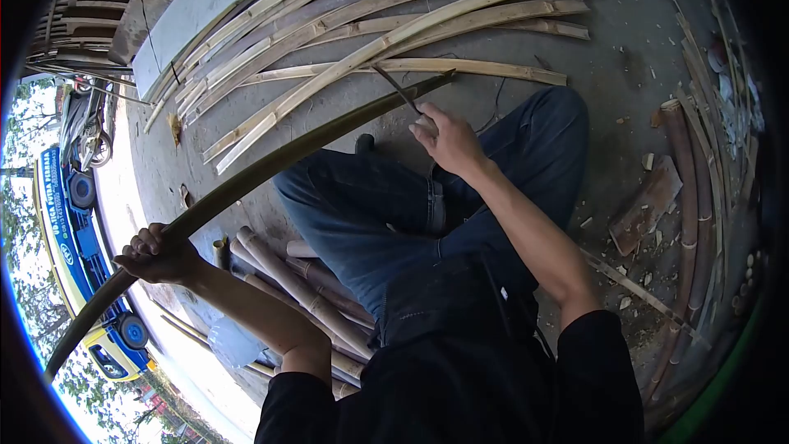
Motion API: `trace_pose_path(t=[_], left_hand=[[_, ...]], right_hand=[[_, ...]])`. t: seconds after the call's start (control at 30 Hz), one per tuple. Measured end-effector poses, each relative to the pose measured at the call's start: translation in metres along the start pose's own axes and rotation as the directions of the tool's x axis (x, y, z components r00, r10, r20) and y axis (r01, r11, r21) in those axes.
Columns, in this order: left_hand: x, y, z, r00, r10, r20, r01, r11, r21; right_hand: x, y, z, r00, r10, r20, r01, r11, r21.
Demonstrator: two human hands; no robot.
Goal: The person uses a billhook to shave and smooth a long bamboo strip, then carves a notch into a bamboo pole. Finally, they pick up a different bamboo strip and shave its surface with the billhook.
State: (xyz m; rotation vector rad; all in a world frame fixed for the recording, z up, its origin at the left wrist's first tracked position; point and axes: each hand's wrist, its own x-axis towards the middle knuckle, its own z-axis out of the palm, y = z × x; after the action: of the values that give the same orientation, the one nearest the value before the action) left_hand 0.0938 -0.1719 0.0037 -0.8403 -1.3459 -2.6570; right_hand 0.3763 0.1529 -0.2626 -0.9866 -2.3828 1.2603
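My left hand (pixel 160 256) is wrapped round a long, dark green bamboo strip (pixel 283 154), which slants up across my lap from the lower left. Its pointed far end lies close by my right hand (pixel 450 141). The fingers of that hand are closed on a knife (pixel 398 89) with a narrow dark blade, and the handle is mostly hidden in the grip. The blade points up and left, crossing the strip near its tip in this view. Under both arms are my crossed legs in blue jeans (pixel 362 197).
Split bamboo strips (pixel 403 33) lie spread over the concrete floor ahead. Round bamboo poles (pixel 300 288) are stacked at my left side. More poles (pixel 686 197), a wooden block (pixel 647 205) and shavings lie to my right. A truck (pixel 78 222) stands outside at the left.
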Motion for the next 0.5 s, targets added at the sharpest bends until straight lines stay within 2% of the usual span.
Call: trace_pose_path(t=[0.03,0.07,0.1,0.13,0.17,0.23,0.27,0.3,0.33,0.37,0.4,0.43,0.47,0.5], left_hand=[[-0.004,-0.005,0.016,0.981,0.104,-0.163,-0.083,0.988,0.129],[-0.004,-0.004,0.011,0.980,0.093,-0.175,-0.063,0.984,0.169],[-0.003,-0.002,0.005,0.979,0.089,-0.186,-0.051,0.979,0.200],[-0.001,0.002,-0.003,0.975,0.097,-0.198,-0.057,0.979,0.198],[0.000,0.007,-0.013,0.980,0.078,-0.183,-0.042,0.980,0.194],[0.002,0.013,-0.022,0.982,0.052,-0.181,-0.014,0.979,0.204],[0.006,0.016,-0.023,0.960,0.137,-0.244,-0.077,0.968,0.239],[0.009,0.024,-0.023,0.929,0.222,-0.295,-0.138,0.950,0.279],[0.014,0.036,-0.029,0.923,0.233,-0.307,-0.139,0.944,0.300],[0.020,0.046,-0.033,0.919,0.241,-0.312,-0.144,0.942,0.305],[0.026,0.053,-0.038,0.936,0.214,-0.279,-0.133,0.950,0.282],[0.029,0.062,-0.045,0.951,0.186,-0.249,-0.118,0.957,0.265],[0.037,0.069,-0.056,0.990,0.066,-0.127,-0.041,0.981,0.190],[0.041,0.068,-0.057,0.983,0.079,-0.163,-0.048,0.982,0.185]], right_hand=[[-0.010,-0.012,-0.001,0.977,-0.212,0.003,0.212,0.975,0.071],[-0.009,-0.013,-0.007,0.990,-0.128,0.063,0.129,0.991,-0.024],[0.000,0.003,-0.005,0.988,-0.136,0.072,0.139,0.990,-0.031],[0.013,0.028,0.003,0.997,0.067,0.049,-0.066,0.998,-0.021],[0.021,0.043,0.008,0.963,0.268,0.030,-0.268,0.963,-0.010],[0.014,0.023,0.016,0.972,0.230,0.052,-0.225,0.970,-0.089],[0.003,0.004,0.021,0.996,-0.002,0.089,0.009,0.997,-0.082],[-0.006,-0.010,0.024,0.965,-0.232,0.119,0.240,0.969,-0.057],[-0.006,-0.009,0.029,0.973,-0.157,0.171,0.181,0.974,-0.139],[0.001,0.009,0.037,0.970,-0.164,0.177,0.190,0.972,-0.137],[0.014,0.042,0.049,0.982,0.053,0.180,-0.035,0.994,-0.101],[0.021,0.060,0.056,0.943,0.269,0.197,-0.261,0.963,-0.069],[0.018,0.054,0.055,0.948,0.254,0.193,-0.240,0.966,-0.094],[0.015,0.040,0.052,0.944,0.259,0.203,-0.244,0.965,-0.096]])
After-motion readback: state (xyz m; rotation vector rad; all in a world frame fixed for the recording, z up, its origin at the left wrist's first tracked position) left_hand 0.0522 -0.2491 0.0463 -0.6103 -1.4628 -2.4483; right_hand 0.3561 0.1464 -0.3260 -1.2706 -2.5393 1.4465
